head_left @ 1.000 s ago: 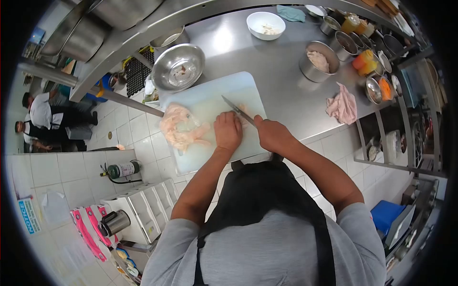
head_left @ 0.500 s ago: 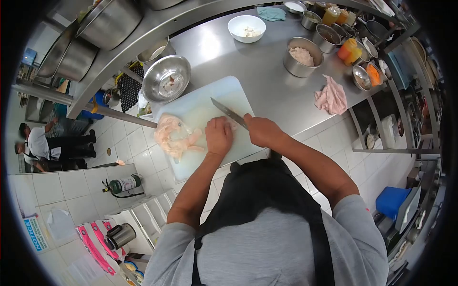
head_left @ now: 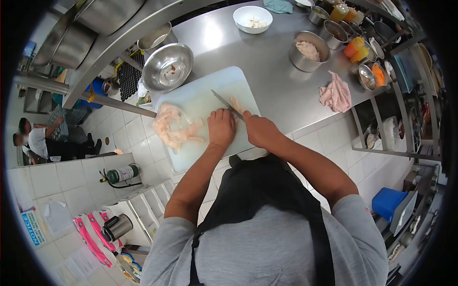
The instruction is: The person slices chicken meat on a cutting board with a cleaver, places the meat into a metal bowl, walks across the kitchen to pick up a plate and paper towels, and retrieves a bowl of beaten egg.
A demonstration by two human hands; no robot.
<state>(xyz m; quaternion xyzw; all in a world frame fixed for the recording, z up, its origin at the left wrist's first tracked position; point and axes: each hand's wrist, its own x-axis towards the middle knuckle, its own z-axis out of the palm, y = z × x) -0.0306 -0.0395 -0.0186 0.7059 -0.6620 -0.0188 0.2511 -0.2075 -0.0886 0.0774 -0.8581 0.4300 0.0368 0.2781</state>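
Observation:
A kitchen knife (head_left: 226, 103) is in my right hand (head_left: 261, 131), fingers wrapped round its handle and the blade pointing up and left over a white cutting board (head_left: 210, 86). Just left of the blade, my left hand (head_left: 222, 127) presses down with curled fingers on a piece of raw chicken that they mostly hide. A thin pale strip of raw chicken (head_left: 236, 104) lies on the blade's right side. More raw chicken (head_left: 171, 123), pale pink and in a loose heap, rests on the board's left part.
Left of the board's far corner stands a steel bowl (head_left: 168, 67). A white bowl (head_left: 253, 20) with pale pieces, a steel pot (head_left: 309, 51) of pale pink meat and a pink cloth (head_left: 336, 93) are on the steel table (head_left: 276, 100). Another person (head_left: 40, 138) is at far left.
The view has shifted slightly. A strip of chicken now shows on the right of the blade, where the meat was near my left fingers before. Both hands keep their grip.

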